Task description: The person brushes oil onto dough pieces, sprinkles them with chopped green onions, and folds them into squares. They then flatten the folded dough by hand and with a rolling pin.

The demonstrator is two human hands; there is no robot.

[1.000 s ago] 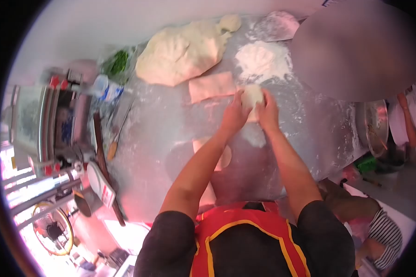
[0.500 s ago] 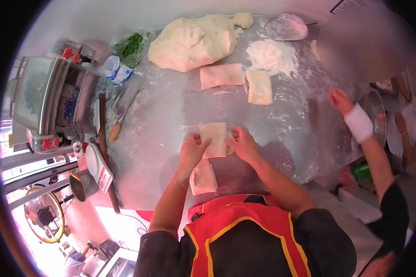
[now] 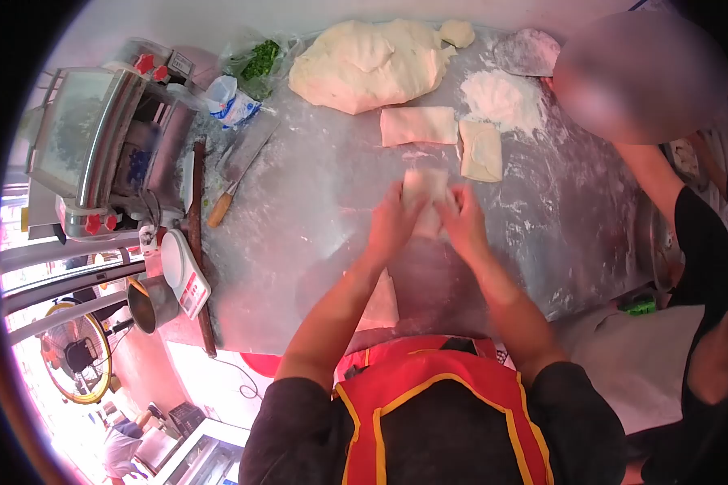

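A folded piece of dough (image 3: 425,184) is held between my two hands over the metal table. My left hand (image 3: 394,220) grips its left edge and my right hand (image 3: 466,223) its right edge, fingers curled in on it. Below, another dough piece (image 3: 382,307) lies near my apron, partly covered by my left forearm. Beyond my hands are a flat dough rectangle (image 3: 417,126) and, to its right, a folded dough packet (image 3: 481,152).
A big dough mound (image 3: 368,69) sits at the back, with a flour pile (image 3: 503,99) to its right. At left are a wooden-handled scraper (image 3: 221,208), a long stick (image 3: 199,242), a scale (image 3: 188,279) and a roller machine (image 3: 89,149). A co-worker's arm (image 3: 651,182) reaches in at right.
My hands have moved forward with the dough piece, away from the one near my apron. The co-worker's arm has moved toward the table's back right. The view has shifted slightly.
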